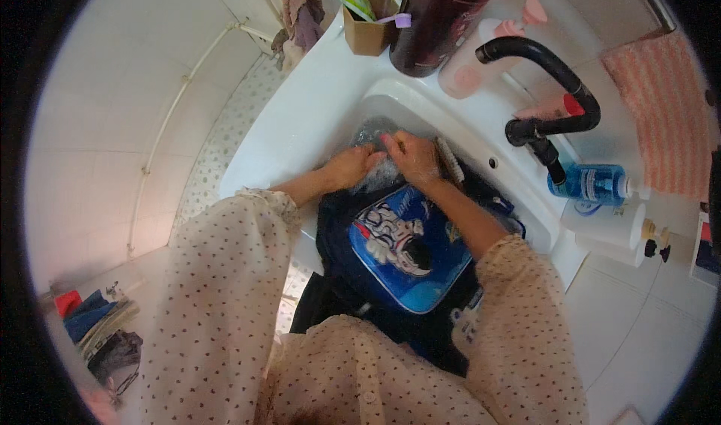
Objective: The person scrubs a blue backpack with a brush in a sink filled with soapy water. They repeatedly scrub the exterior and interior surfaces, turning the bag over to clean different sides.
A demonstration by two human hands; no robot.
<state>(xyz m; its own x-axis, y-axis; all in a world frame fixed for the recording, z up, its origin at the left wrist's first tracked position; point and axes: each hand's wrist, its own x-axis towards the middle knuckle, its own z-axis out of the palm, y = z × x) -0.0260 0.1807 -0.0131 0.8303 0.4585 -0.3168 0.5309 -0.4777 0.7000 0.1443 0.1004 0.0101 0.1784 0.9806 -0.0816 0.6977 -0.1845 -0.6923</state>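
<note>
"At mid-frame, is that bag (pixel 409 252) in the sink (pixel 293 136)?"

"Yes, dark blue, astronaut panel up, reaching toward the bottom of the frame. Left hand (pixel 354 166) and right hand (pixel 413 158) meet just above the panel, over something wet and shiny."

"How's the grip?"

"Fingers curled on both; I can't tell whether either is closed on anything."

"Which step?"

"Washing or rinsing, I'd judge. The next move calls for firm fingers on slippery fabric."

"And around?"

"Tap (pixel 572 81), upper right; cup (pixel 366 36) and dark bottle (pixel 435 30) on the surface, top."
</note>
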